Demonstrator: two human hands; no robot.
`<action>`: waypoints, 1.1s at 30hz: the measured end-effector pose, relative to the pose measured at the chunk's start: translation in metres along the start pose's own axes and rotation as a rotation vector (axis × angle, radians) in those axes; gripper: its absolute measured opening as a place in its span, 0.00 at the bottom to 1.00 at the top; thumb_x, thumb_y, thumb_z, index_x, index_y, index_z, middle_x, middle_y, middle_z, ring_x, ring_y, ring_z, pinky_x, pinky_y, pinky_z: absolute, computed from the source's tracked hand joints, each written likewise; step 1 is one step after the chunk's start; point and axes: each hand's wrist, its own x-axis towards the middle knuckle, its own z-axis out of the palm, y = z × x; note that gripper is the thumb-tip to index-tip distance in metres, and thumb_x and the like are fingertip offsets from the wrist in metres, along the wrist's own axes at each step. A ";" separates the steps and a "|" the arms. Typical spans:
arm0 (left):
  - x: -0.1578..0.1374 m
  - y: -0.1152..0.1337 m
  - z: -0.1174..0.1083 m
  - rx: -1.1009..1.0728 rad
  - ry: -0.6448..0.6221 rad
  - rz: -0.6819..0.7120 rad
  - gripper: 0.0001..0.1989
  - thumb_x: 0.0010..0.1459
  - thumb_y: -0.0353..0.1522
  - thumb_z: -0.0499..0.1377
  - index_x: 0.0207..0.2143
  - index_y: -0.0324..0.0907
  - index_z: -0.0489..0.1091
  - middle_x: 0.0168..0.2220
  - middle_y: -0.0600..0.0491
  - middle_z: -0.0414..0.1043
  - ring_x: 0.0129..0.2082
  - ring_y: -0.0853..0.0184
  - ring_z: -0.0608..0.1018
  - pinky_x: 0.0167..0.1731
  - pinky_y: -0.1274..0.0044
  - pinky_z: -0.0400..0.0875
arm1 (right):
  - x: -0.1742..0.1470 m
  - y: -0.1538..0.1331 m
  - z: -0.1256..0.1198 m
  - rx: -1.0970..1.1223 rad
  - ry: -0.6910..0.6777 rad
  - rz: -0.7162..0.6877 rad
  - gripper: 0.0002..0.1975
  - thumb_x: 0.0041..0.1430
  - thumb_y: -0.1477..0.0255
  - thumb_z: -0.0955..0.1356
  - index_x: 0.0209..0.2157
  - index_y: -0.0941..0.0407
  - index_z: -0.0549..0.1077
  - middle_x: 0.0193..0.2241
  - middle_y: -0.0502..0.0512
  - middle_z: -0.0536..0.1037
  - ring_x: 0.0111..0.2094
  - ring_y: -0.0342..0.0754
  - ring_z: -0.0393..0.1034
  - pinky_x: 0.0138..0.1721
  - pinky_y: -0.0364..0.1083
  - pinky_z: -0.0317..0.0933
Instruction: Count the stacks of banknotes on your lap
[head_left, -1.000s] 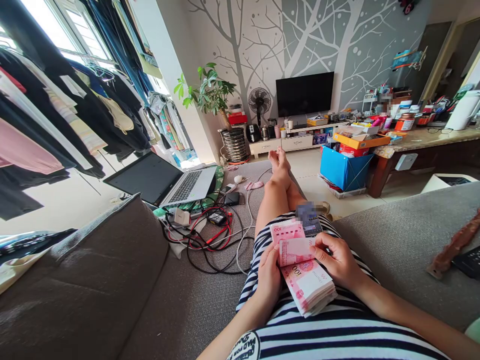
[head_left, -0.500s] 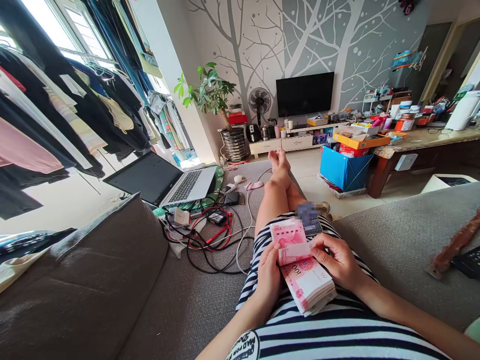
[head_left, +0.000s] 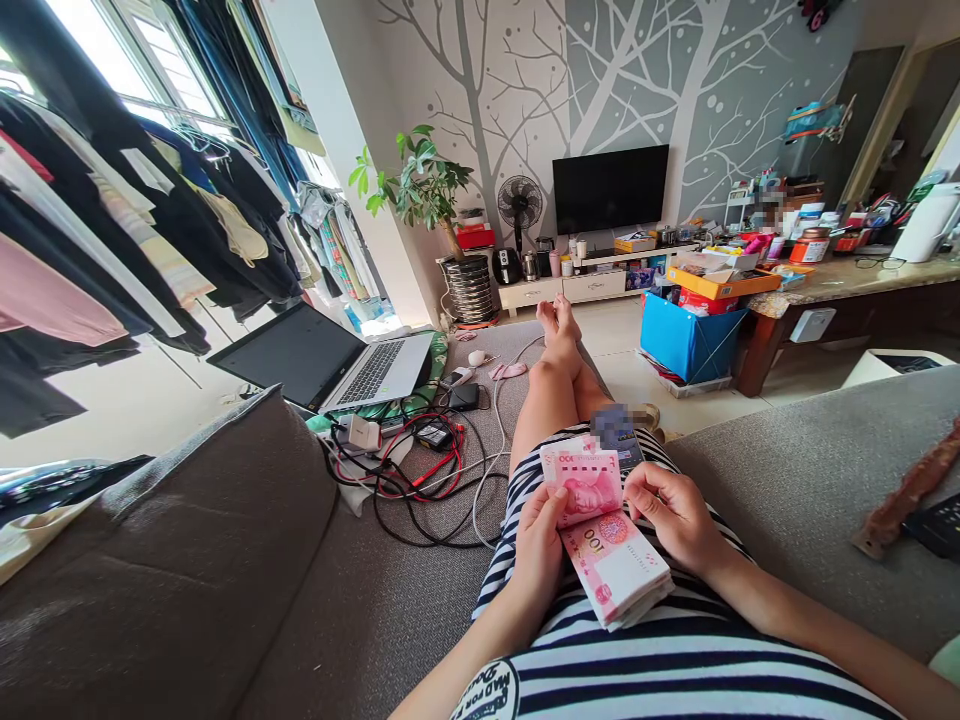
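So the front banknote [head_left: 591,494] has been flipped up since the last couple of shots. A second ago it was bent over with a mostly pale side showing, half a second ago it was squashed into a narrow strip, and now its pink portrait side can be seen just past the far end of the banknote stack [head_left: 626,582]. It's been let go by the right hand [head_left: 675,515], which has been pulled slightly right of that far end, fingers curled. More of the left thumb [head_left: 556,503] is laid over the note, too.
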 end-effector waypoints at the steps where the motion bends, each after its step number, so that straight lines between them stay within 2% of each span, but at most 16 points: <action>1: 0.000 0.000 0.000 -0.035 -0.032 -0.019 0.08 0.48 0.35 0.60 0.28 0.39 0.69 0.25 0.54 0.72 0.23 0.71 0.72 0.28 0.77 0.66 | 0.001 0.001 0.000 -0.033 0.017 0.021 0.16 0.60 0.61 0.61 0.24 0.56 0.65 0.19 0.48 0.66 0.23 0.42 0.60 0.25 0.41 0.54; 4: -0.001 0.001 -0.001 -0.122 -0.139 -0.080 0.07 0.49 0.33 0.60 0.31 0.40 0.70 0.27 0.55 0.73 0.24 0.72 0.73 0.30 0.78 0.66 | 0.003 0.002 0.000 -0.087 0.026 0.058 0.14 0.58 0.62 0.63 0.25 0.56 0.64 0.20 0.46 0.64 0.23 0.41 0.57 0.25 0.40 0.52; 7: 0.000 0.000 -0.002 -0.129 -0.163 -0.087 0.06 0.49 0.33 0.61 0.31 0.40 0.70 0.27 0.56 0.73 0.25 0.72 0.72 0.30 0.78 0.66 | 0.004 0.002 0.001 -0.094 0.008 0.053 0.14 0.58 0.62 0.63 0.25 0.56 0.64 0.20 0.46 0.64 0.23 0.41 0.57 0.25 0.40 0.53; 9: 0.001 -0.002 -0.003 -0.121 -0.125 -0.085 0.06 0.48 0.34 0.61 0.30 0.40 0.71 0.26 0.56 0.73 0.24 0.72 0.72 0.29 0.79 0.65 | 0.004 0.002 0.001 -0.104 0.014 0.047 0.15 0.59 0.62 0.62 0.24 0.56 0.63 0.20 0.46 0.64 0.23 0.41 0.57 0.25 0.40 0.53; 11: 0.002 -0.004 -0.006 -0.088 -0.018 -0.054 0.08 0.48 0.35 0.61 0.31 0.40 0.72 0.28 0.55 0.74 0.26 0.71 0.73 0.31 0.77 0.66 | 0.004 0.002 0.002 -0.117 0.026 0.036 0.15 0.60 0.63 0.61 0.23 0.56 0.62 0.20 0.47 0.63 0.24 0.42 0.57 0.25 0.41 0.53; 13: 0.004 -0.007 -0.009 -0.033 0.099 -0.007 0.10 0.47 0.35 0.61 0.33 0.40 0.73 0.33 0.53 0.76 0.31 0.68 0.74 0.36 0.75 0.67 | 0.003 0.002 0.002 -0.124 0.036 0.019 0.15 0.60 0.63 0.61 0.22 0.56 0.61 0.19 0.46 0.62 0.23 0.42 0.56 0.25 0.41 0.52; 15: 0.005 -0.008 -0.011 0.006 0.153 0.030 0.11 0.47 0.35 0.60 0.34 0.40 0.74 0.38 0.51 0.76 0.36 0.65 0.75 0.41 0.73 0.67 | 0.003 0.001 0.003 -0.122 0.040 0.002 0.15 0.60 0.64 0.61 0.22 0.56 0.61 0.19 0.46 0.62 0.23 0.41 0.56 0.25 0.41 0.52; 25: 0.005 -0.011 -0.013 0.021 0.108 0.032 0.11 0.49 0.33 0.58 0.35 0.41 0.74 0.39 0.51 0.76 0.37 0.65 0.74 0.42 0.73 0.67 | 0.001 -0.001 0.002 -0.088 -0.005 -0.043 0.15 0.60 0.63 0.61 0.23 0.56 0.63 0.20 0.47 0.65 0.23 0.42 0.59 0.26 0.41 0.54; 33: 0.002 -0.006 -0.011 0.051 0.057 0.032 0.08 0.49 0.34 0.57 0.31 0.43 0.73 0.32 0.54 0.75 0.31 0.66 0.74 0.35 0.74 0.68 | -0.002 -0.005 0.001 -0.052 -0.049 -0.053 0.12 0.59 0.64 0.63 0.28 0.56 0.68 0.23 0.49 0.70 0.25 0.43 0.63 0.28 0.41 0.57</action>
